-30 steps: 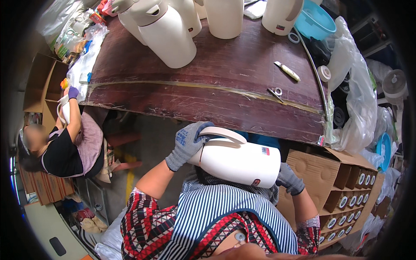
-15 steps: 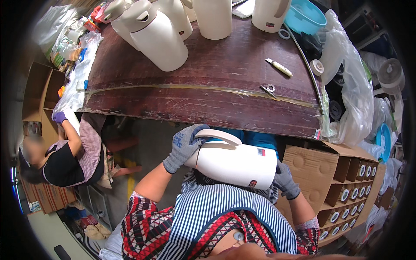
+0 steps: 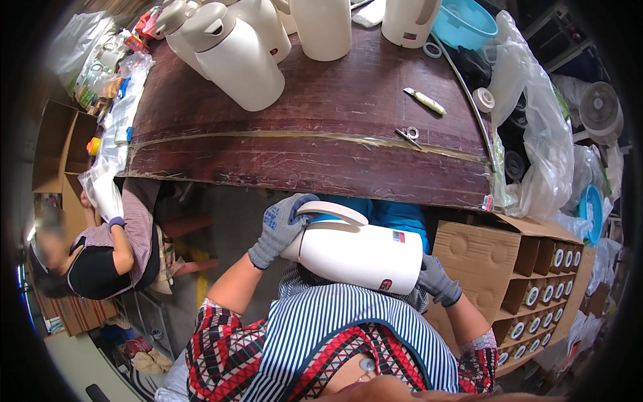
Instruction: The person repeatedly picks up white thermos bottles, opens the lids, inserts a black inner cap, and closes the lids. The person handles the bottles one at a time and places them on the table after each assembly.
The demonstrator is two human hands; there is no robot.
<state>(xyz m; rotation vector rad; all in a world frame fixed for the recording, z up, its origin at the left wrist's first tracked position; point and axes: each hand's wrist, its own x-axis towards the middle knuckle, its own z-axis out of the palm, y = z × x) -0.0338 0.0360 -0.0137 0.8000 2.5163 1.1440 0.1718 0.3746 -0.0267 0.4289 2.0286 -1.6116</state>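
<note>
The held jug [image 3: 358, 254] hides its underside; the top edge crops a standing jug [image 3: 323, 30].

Free passage crosses the table [image 3: 321, 110] between white jugs [image 3: 248, 70] and small tube [image 3: 429, 103]; a carton [image 3: 472, 258] crowds the right hand [image 3: 439, 281].

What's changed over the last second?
The co-worker at left moved a purple-gloved hand down the picture, toward their body. The view shifted slightly; the table sits further left. Unchanged: left hand at the white jug's top end, right hand at its base.
</note>
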